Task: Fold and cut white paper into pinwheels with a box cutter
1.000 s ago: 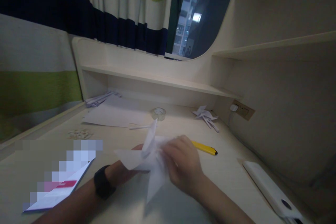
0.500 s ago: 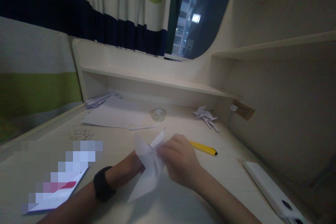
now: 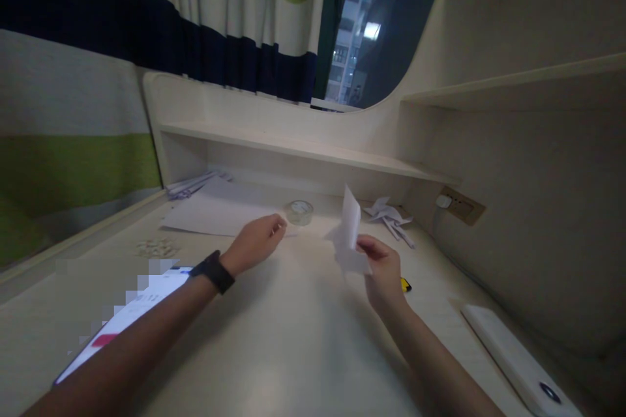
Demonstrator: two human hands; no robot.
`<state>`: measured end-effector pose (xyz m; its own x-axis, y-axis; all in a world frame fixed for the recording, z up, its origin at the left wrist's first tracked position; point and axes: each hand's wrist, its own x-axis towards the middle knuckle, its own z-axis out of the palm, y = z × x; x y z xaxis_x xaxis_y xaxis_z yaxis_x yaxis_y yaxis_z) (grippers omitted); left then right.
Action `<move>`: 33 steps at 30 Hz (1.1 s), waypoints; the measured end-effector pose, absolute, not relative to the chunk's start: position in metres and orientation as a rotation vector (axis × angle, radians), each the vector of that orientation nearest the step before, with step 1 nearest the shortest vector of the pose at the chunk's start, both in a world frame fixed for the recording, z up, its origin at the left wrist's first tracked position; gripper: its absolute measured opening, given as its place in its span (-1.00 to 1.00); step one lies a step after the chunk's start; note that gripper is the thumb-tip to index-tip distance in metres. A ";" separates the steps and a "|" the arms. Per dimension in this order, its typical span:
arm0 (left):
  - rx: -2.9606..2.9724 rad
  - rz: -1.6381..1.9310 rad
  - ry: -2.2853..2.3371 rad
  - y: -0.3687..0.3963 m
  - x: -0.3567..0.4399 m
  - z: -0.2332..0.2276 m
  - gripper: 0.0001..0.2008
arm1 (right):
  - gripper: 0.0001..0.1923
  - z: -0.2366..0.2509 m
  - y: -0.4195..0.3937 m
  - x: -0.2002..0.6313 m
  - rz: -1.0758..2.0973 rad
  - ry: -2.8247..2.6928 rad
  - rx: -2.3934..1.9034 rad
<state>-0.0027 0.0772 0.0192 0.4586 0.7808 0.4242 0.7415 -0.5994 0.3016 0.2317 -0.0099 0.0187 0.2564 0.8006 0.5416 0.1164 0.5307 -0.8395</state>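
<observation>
Above the desk (image 3: pixel 293 339), pinching folded paper (image 3: pixel 351 221) in the right hand (image 3: pixel 384 273), with the left hand (image 3: pixel 257 244) half-curled near tape (image 3: pixel 299 218), with unclear grip.

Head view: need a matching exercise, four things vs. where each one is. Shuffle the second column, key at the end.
Things:
1. Folded paper
2. Black wristband
3. Tape roll
4. White plug

Places:
A. In the wall socket
B. On the wrist of the left hand
C. Held in the right hand
D. Lying on the desk

Pairs: 1-C, 2-B, 3-D, 4-A
</observation>
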 end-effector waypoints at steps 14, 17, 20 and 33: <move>2.728 0.407 1.497 0.166 0.042 -0.038 -0.78 | -0.75 -0.005 0.009 0.250 0.961 -0.899 -0.954; 2.673 0.509 1.476 0.157 0.040 -0.039 -0.78 | -0.78 -0.006 0.010 0.250 0.971 -0.887 -0.941; 2.570 0.677 1.451 0.142 0.038 -0.033 -0.76 | -0.76 -0.008 0.011 0.251 0.968 -0.864 -0.928; 1.266 0.918 0.691 0.010 0.026 0.001 -0.66 | -0.94 0.006 -0.010 0.232 0.469 -1.116 -0.962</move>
<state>0.0256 0.0103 0.0011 0.4856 0.8726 0.0529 -0.1913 0.0471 0.9804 0.2316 -0.0102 0.0062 0.4019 0.7414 0.5374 0.1352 0.5324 -0.8356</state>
